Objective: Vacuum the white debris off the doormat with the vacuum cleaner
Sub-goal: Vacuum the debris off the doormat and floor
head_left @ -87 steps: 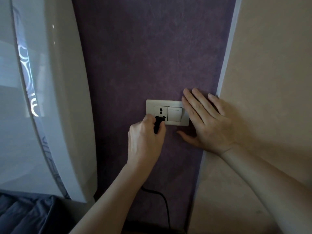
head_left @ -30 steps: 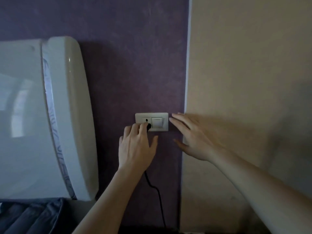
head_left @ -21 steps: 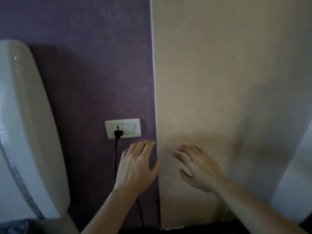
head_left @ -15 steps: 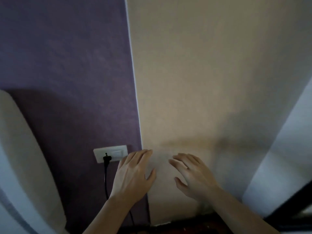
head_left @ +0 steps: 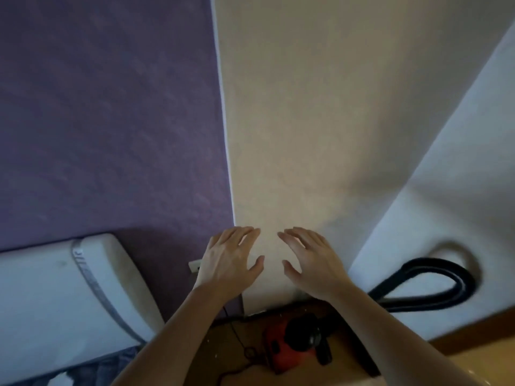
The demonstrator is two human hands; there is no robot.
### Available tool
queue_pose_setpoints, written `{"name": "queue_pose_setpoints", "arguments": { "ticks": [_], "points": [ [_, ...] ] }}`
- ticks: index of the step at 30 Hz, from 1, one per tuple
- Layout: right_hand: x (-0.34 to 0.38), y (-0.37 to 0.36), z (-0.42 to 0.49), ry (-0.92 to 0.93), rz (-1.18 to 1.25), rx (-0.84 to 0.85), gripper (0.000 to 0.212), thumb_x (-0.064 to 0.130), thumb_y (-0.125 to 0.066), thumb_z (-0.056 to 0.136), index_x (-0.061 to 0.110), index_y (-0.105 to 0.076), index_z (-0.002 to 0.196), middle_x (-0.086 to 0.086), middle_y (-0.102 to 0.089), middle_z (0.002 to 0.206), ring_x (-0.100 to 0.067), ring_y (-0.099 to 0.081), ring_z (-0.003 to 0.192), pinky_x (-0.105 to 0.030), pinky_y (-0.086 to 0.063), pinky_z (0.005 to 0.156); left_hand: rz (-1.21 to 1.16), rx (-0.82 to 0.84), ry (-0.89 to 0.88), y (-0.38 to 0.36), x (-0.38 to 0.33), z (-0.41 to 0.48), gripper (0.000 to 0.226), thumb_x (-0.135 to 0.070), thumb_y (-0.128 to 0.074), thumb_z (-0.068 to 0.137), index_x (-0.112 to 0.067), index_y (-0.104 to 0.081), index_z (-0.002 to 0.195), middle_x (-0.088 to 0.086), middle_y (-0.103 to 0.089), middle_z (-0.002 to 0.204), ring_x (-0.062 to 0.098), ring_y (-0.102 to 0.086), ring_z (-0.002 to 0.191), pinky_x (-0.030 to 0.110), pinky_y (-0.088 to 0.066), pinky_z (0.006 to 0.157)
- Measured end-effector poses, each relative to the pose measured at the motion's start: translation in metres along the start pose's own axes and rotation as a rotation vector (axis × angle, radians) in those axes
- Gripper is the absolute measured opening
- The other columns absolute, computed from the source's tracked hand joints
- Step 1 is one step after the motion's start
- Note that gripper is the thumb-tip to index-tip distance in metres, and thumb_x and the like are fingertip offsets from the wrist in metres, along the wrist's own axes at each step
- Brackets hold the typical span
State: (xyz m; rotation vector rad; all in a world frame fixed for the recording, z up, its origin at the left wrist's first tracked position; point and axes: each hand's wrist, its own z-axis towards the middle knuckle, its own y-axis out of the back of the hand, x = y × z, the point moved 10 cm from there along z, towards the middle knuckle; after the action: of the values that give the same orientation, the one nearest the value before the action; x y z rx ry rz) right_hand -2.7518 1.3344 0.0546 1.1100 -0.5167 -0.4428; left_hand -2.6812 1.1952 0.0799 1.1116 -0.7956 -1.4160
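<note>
Both hands have come away from the socket plate [head_left: 194,265] since the earlier frames, and the view has pulled back, bringing the vacuum cleaner into sight.

Left hand [head_left: 228,264]: fingers straight and slightly spread, released, grasping nothing. Right hand [head_left: 313,267]: likewise relaxed and empty. The two are held side by side with a narrow gap, in front of the beige wall [head_left: 292,121]. Whether the fingertips touch it cannot be told.

Vacuum cleaner [head_left: 288,348]: a red body with a black round top, blurred, standing at the foot of the beige wall between the two forearms. Any label on it is too blurred to read. It rests on a dark brown surface [head_left: 207,363]; whether that is floor or doormat cannot be told. A few white specks [head_left: 215,355] lie on this surface, left of the red body. A thin black cord [head_left: 238,342] trails across the same surface and rises toward the socket plate, of which only the left end shows past the left hand.

Black hose [head_left: 434,278]: one wide loop against the white wall [head_left: 459,176], right of the right forearm. Lighter floor [head_left: 434,366] lies open beyond it along the lower right edge.

At the left stands a white curved panel [head_left: 50,296] with a patterned strip, its marks unreadable, set against the purple wall [head_left: 111,121].
</note>
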Motion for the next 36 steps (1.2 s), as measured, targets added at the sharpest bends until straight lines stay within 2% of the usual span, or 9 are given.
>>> {"name": "queue_pose_setpoints", "arguments": {
  "ticks": [4, 7, 13, 16, 19, 25, 31, 36],
  "points": [
    [0.020, 0.021, -0.023, -0.068, 0.025, 0.018, 0.058, 0.044, -0.046, 0.091, 0.020, -0.053, 0.144, -0.002, -0.058, 0.142, -0.023, -0.051, 0.133, -0.043, -0.043, 0.111, -0.007, 0.017, -0.019, 0.015, -0.008, -0.021, 0.060, -0.055, -0.045, 0.088, -0.021, -0.053, 0.136, -0.002, -0.060, 0.134, 0.018, -0.056, 0.122, 0.042, -0.048, 0.100],
    [0.026, 0.023, -0.048, -0.101, 0.020, 0.042, 0.057, 0.040, -0.054, 0.092, 0.022, -0.051, 0.146, -0.001, -0.055, 0.146, -0.022, -0.047, 0.136, -0.042, -0.037, 0.115, -0.029, 0.030, -0.040, 0.014, -0.020, -0.036, 0.060, -0.055, -0.044, 0.087, -0.020, -0.055, 0.134, -0.001, -0.061, 0.132, 0.020, -0.058, 0.119, 0.043, -0.051, 0.096],
    [0.005, 0.037, -0.097, -0.195, -0.020, 0.056, 0.059, 0.037, -0.059, 0.093, 0.022, -0.047, 0.149, -0.001, -0.052, 0.148, -0.024, -0.047, 0.138, -0.044, -0.038, 0.117, -0.040, 0.037, -0.105, 0.013, -0.056, -0.038, 0.059, -0.053, -0.044, 0.086, -0.019, -0.056, 0.133, 0.000, -0.062, 0.130, 0.020, -0.058, 0.118, 0.042, -0.049, 0.095],
    [-0.027, 0.051, -0.130, -0.274, -0.065, 0.042, 0.058, 0.038, -0.059, 0.094, 0.023, -0.048, 0.148, 0.000, -0.053, 0.147, -0.024, -0.048, 0.137, -0.043, -0.037, 0.116, -0.051, 0.053, -0.159, -0.002, -0.081, -0.025, 0.059, -0.051, -0.046, 0.085, -0.019, -0.058, 0.132, -0.001, -0.063, 0.128, 0.019, -0.058, 0.117, 0.041, -0.049, 0.094],
    [-0.071, 0.057, -0.171, -0.380, -0.070, 0.053, 0.056, 0.043, -0.049, 0.093, 0.024, -0.051, 0.146, 0.000, -0.056, 0.144, -0.023, -0.052, 0.134, -0.043, -0.040, 0.115, -0.076, 0.101, -0.181, -0.029, -0.111, -0.014, 0.059, -0.050, -0.048, 0.083, -0.020, -0.058, 0.133, -0.001, -0.063, 0.128, 0.020, -0.057, 0.117, 0.040, -0.048, 0.095],
    [-0.154, 0.069, -0.233, -0.510, -0.072, 0.002, 0.056, 0.030, -0.071, 0.088, 0.016, -0.056, 0.140, -0.007, -0.062, 0.136, -0.028, -0.059, 0.126, -0.049, -0.049, 0.107, -0.105, 0.237, -0.257, -0.095, -0.182, 0.022, 0.056, -0.048, -0.055, 0.087, -0.023, -0.053, 0.137, -0.004, -0.059, 0.134, 0.020, -0.052, 0.122, 0.037, -0.044, 0.098],
    [-0.227, 0.058, -0.256, -0.604, 0.002, 0.014, 0.059, 0.028, -0.071, 0.089, 0.018, -0.051, 0.143, -0.007, -0.059, 0.140, -0.029, -0.056, 0.130, -0.052, -0.050, 0.104, -0.150, 0.376, -0.289, -0.158, -0.248, 0.067, 0.057, -0.051, -0.050, 0.092, -0.028, -0.044, 0.143, -0.008, -0.051, 0.141, 0.017, -0.045, 0.128, 0.034, -0.038, 0.102],
    [-0.269, 0.039, -0.251, -0.610, 0.051, 0.039, 0.059, 0.031, -0.069, 0.091, 0.017, -0.050, 0.146, -0.006, -0.058, 0.141, -0.027, -0.054, 0.132, -0.047, -0.047, 0.107, -0.244, 0.489, -0.246, -0.206, -0.267, 0.096, 0.057, -0.051, -0.053, 0.092, -0.028, -0.044, 0.143, -0.006, -0.051, 0.141, 0.018, -0.048, 0.126, 0.036, -0.043, 0.102]
  ]
}}
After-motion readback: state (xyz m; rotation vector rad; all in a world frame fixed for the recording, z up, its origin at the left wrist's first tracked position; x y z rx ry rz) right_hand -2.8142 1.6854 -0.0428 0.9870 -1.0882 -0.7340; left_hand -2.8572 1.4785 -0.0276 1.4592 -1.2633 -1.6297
